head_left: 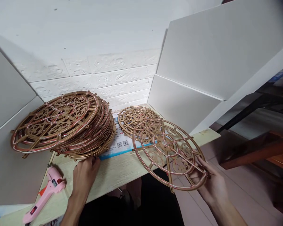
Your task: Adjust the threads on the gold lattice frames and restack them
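Observation:
My right hand [213, 183] grips the edge of a round gold openwork disc [165, 144], held tilted over the front edge of the table. Red and whitish lines run along its rings and spokes. Curled into a fist, my left hand [86, 172] rests at the front foot of a tall, leaning stack of similar discs [94, 138]. Whether its fingers pinch anything is hidden. Behind the held disc, another gold scrollwork disc [126, 121] lies on the table, partly covered from view.
A pink glue gun [49, 191] lies at the left of the pale tabletop [122, 171]. Under the discs is a printed blue-and-white sheet [119, 150]. Grey-white panels [191, 100] stand at both sides, a white brick-patterned wall [108, 69] behind. Brown wooden furniture [257, 150] stands right.

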Tool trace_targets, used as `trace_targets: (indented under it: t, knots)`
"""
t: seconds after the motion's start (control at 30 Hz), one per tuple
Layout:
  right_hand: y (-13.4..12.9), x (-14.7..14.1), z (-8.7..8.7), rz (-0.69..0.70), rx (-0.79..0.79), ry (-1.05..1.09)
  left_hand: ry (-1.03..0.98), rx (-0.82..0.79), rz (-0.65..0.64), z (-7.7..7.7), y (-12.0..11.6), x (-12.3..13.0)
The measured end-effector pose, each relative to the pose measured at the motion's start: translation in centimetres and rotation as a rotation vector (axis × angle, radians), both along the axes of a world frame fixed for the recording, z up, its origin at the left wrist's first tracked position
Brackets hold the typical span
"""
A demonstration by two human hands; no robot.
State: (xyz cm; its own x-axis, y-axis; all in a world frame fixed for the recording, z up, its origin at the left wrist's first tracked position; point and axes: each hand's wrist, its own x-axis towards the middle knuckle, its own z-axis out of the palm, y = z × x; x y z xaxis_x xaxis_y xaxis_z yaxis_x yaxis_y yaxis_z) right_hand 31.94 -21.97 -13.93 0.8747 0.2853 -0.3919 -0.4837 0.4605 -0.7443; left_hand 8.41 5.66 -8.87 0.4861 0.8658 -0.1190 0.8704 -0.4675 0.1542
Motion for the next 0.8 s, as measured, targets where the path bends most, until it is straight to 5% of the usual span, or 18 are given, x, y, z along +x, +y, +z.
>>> trace_targets:
  t: [0.23, 0.43, 0.63, 0.8]
  knots:
    - [0.1, -0.2, 0.0, -0.049, -0.019, 0.049, 0.036, 0.027, 0.024, 0.5, -0.4, 0.3]
    - [0.3, -0.2, -0.5, -0.074, -0.058, 0.046, -0.054, 0.008, 0.032, -0.1, -1.8, -2.7]
    - [0.6, -0.1, -1.2, -0.053, -0.073, 0.021, -0.562, -0.458, 0.023, -0.9, -2.7, -4.8]
    - [1.1, -0.3, -1.1, -0.028, -0.079, -0.020, -0.668, -0.595, 0.073, -0.5, -3.5, -3.9]
